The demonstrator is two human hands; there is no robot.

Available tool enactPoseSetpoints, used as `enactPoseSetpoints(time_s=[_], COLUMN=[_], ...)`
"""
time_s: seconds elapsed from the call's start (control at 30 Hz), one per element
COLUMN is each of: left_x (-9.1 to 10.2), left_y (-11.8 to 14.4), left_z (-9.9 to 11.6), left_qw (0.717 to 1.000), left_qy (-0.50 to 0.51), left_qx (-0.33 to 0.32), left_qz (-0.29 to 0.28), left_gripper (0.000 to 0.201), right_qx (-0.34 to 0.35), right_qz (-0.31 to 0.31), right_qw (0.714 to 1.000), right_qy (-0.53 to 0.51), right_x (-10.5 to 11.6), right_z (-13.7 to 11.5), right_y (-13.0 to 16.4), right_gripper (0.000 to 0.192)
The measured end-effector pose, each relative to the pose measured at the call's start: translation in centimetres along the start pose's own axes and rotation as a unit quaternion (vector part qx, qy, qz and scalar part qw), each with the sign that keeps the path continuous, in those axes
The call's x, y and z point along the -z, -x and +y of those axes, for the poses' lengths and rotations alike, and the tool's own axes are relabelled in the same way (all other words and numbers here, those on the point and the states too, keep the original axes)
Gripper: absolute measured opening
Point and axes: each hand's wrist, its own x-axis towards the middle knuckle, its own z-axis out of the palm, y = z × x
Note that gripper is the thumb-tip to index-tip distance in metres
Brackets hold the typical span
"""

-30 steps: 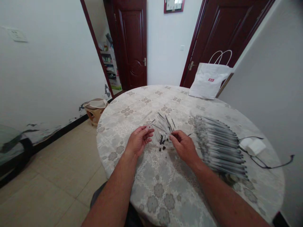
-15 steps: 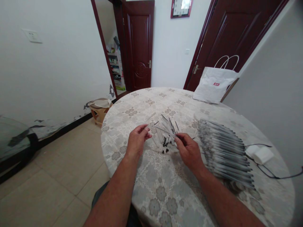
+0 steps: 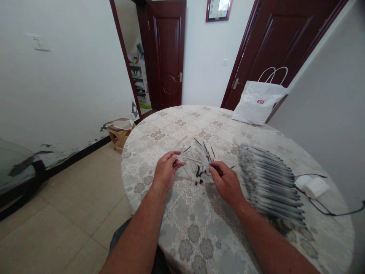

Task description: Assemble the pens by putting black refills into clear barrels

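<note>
Right hand: I see it pinching one thin pen tube at its near end.
Left hand: fingertips pressed on the tube's far end.
Handling: I judge it light, stiff, slippery; grip the ends.
Location: above the loose pile, mid-surface.
Beside: pen row.

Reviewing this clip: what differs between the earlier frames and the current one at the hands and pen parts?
Little changed. The left hand shifted slightly, fingers now curled near the end of a thin pen part that the right hand pinches at its other end. The view itself shifted after the first frame. The loose pile of pen parts, the row of pens and the white bag stayed put.
</note>
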Motion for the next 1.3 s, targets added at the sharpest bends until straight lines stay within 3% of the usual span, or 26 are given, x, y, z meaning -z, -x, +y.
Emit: enactPoseSetpoints(time_s=[0.3, 0.57, 0.73, 0.97, 1.13, 1.23, 1.3], left_x=[0.0, 0.2, -0.3, -0.8, -0.9, -1.0, -1.0], left_y=[0.1, -0.2, 0.1, 0.3, 0.3, 0.4, 0.3], left_z=[0.1, -0.8, -0.8, -0.8, -0.9, -0.8, -0.9], left_qw=[1.000, 1.000, 1.000, 0.999, 0.999, 0.999, 0.999], left_qy=[0.009, -0.017, -0.005, -0.001, 0.011, 0.010, 0.006], left_qx=[-0.015, -0.012, 0.015, 0.028, 0.030, 0.032, 0.030], left_qz=[0.015, -0.017, 0.004, 0.021, 0.020, 0.011, 0.011], left_gripper=[0.023, 0.024, 0.027, 0.023, 0.022, 0.021, 0.021], right_qx=[0.010, 0.023, 0.096, 0.172, 0.107, -0.009, -0.123], right_qz=[-0.003, -0.008, -0.027, -0.057, -0.056, -0.077, -0.109], right_qw=[1.000, 1.000, 0.992, 0.979, 0.992, 0.994, 0.967], right_qy=[0.005, 0.015, 0.082, 0.088, 0.027, -0.076, -0.195], right_x=[0.0, -0.6, -1.5, -2.1, -1.5, -1.2, -1.3], right_z=[-0.1, -0.6, -0.3, -0.1, -1.4, -2.2, -2.6], right_y=[0.2, 0.5, 1.0, 1.3, 1.3, 1.1, 0.8], right_gripper=[0.027, 0.024, 0.022, 0.031, 0.027, 0.023, 0.022])
